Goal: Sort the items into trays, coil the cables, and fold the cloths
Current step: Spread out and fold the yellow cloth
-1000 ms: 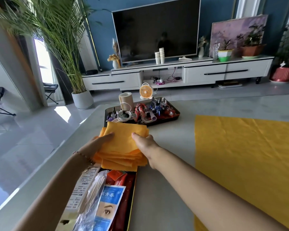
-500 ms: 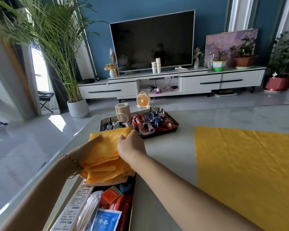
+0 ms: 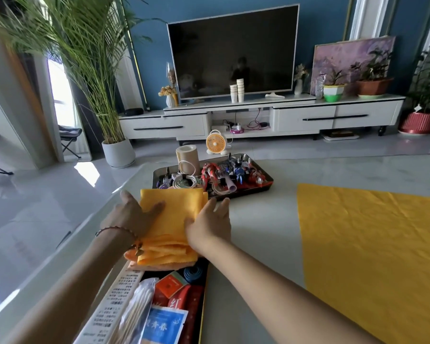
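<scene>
risk sits mostly in the stack of folded orange cloths (image 3: 171,214), which lies on the desk (image 3: 258,232) between the two trays, its near edge fanned loose and overlapping the far end of the near tray (image 3: 205,294). if either hand drags as it lifts, the top layers could slide off or unfold. a shove forward could bump the far tray (image 3: 246,193) just beyond. the left hand (image 3: 132,217) lies flat on the stack's left side, fingers (image 3: 124,196) straight and gripping nothing. the right hand (image 3: 209,224) is pressed against its right edge, fingers (image 3: 224,203) extended, also holding nothing. count: two trays, one stack of several cloths (layers too close to number), at least two coiled cables (image 3: 184,181) in the far tray, one large yellow cloth (image 3: 370,244) spread flat, not yet folded.
</scene>
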{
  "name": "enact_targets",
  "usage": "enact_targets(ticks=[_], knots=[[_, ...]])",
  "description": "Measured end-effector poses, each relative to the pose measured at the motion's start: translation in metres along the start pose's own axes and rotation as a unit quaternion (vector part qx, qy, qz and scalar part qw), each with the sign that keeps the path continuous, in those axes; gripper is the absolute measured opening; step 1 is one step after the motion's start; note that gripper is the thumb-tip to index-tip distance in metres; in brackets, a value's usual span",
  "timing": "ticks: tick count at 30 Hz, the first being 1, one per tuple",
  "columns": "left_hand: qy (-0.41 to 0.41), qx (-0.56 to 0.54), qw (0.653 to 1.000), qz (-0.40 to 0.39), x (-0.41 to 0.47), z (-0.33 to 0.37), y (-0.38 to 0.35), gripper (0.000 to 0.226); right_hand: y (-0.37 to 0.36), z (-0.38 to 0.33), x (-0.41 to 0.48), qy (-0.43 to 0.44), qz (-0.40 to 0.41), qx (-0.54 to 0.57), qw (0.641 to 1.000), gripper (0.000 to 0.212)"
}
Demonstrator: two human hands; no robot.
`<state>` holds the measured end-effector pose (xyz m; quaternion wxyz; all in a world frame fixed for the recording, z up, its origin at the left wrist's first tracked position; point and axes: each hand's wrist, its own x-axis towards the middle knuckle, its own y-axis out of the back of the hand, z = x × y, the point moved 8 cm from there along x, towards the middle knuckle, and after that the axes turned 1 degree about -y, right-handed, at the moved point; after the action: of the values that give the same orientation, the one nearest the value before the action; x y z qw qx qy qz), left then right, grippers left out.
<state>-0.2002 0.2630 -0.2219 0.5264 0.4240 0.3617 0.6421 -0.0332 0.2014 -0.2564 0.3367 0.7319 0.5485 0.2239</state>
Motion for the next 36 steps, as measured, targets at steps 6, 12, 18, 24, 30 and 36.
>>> enact_targets(ticks=[6,12,18,24,30,36], knots=[[-0.193,0.173,0.966,-0.025,-0.016,0.036,-0.031,0.056,-0.003,-0.044,-0.001,0.289,0.051,-0.147,0.944,0.058],[-0.196,0.05,0.973,-0.107,0.003,0.019,-0.061,0.049,-0.043,-0.018,0.024,0.235,-0.059,-0.209,0.947,0.059],[-0.155,-0.054,0.98,-0.112,0.003,0.003,-0.074,0.053,-0.061,-0.009,0.022,0.25,-0.043,-0.179,0.951,0.06],[-0.154,-0.037,0.982,-0.103,0.002,0.001,-0.076,0.058,-0.062,-0.007,0.016,0.252,-0.03,-0.152,0.955,0.059],[-0.133,0.029,0.983,-0.124,0.0,-0.002,-0.077,0.061,-0.043,0.017,-0.038,0.29,-0.09,-0.121,0.945,0.063],[-0.125,0.173,0.97,-0.119,-0.004,0.004,-0.069,0.064,0.05,0.113,-0.085,0.201,0.023,-0.013,0.979,0.045]])
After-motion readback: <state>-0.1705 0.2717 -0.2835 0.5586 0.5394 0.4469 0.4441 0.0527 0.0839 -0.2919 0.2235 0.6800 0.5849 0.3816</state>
